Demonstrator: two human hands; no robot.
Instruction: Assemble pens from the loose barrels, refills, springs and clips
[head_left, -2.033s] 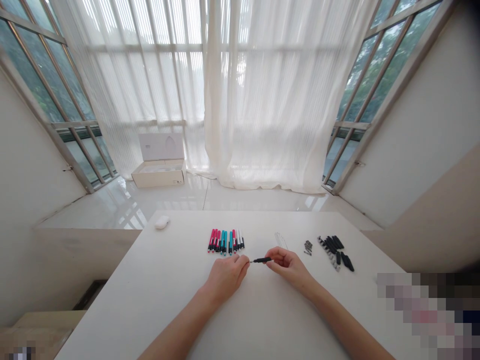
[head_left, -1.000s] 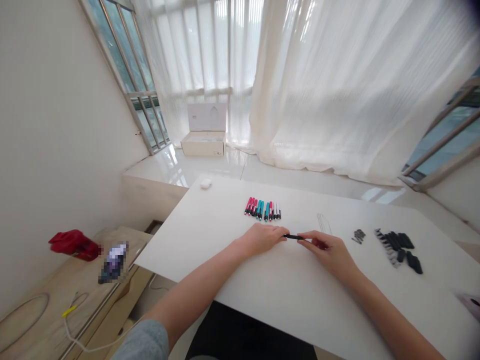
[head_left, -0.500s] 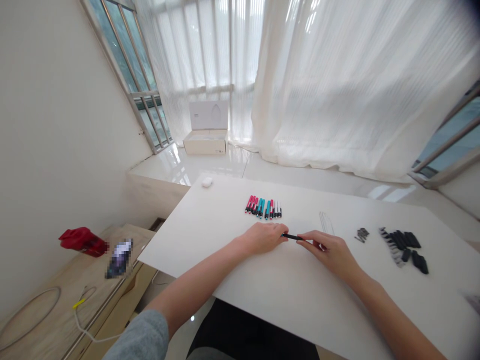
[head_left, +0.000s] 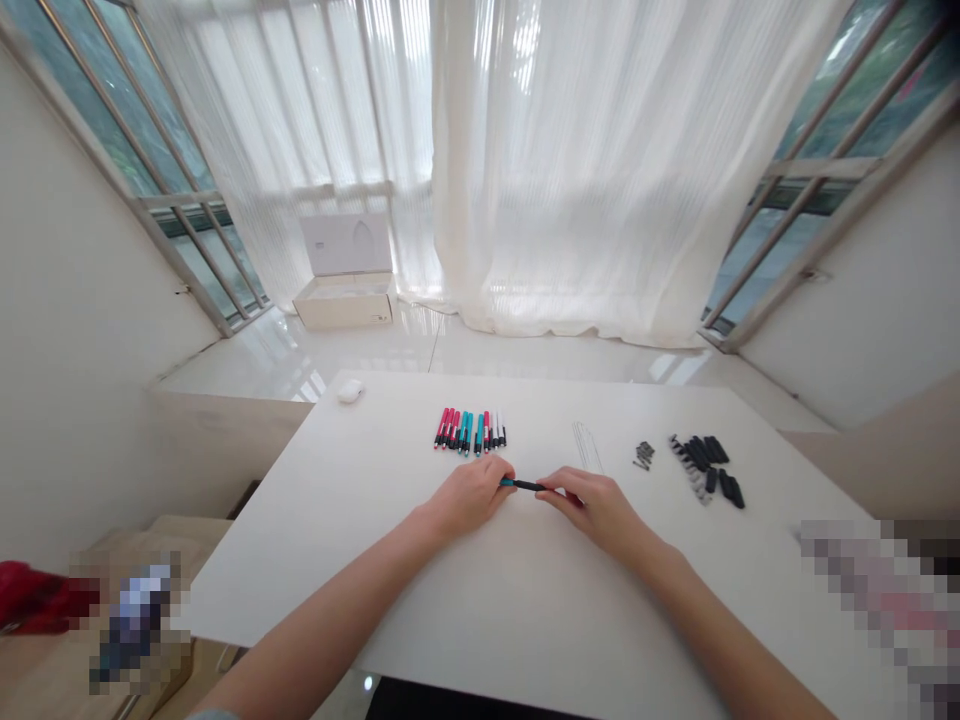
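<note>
A pen [head_left: 527,486] with a teal part and a black part is held level between my two hands, just above the white table. My left hand [head_left: 474,492] is closed on its teal end. At the black end, the fingers of my right hand [head_left: 589,500] pinch it. Beyond my left hand lies a row of several red, teal and white pens [head_left: 471,432] with black ends. Thin wire-like pieces [head_left: 587,445] lie past my right hand, with a small pile of grey springs or coils [head_left: 643,455] further right, too small to name surely.
Several black parts [head_left: 705,453] and a row of grey pieces [head_left: 691,472] lie on the right of the table [head_left: 330,560]. A white rounded case [head_left: 350,391] sits at the far left corner. An open box [head_left: 345,300] stands on the sill by the curtain.
The camera view has turned right, so everything sits further left. Both hands still hold the pen; more of its teal part shows beside my left fingers.
</note>
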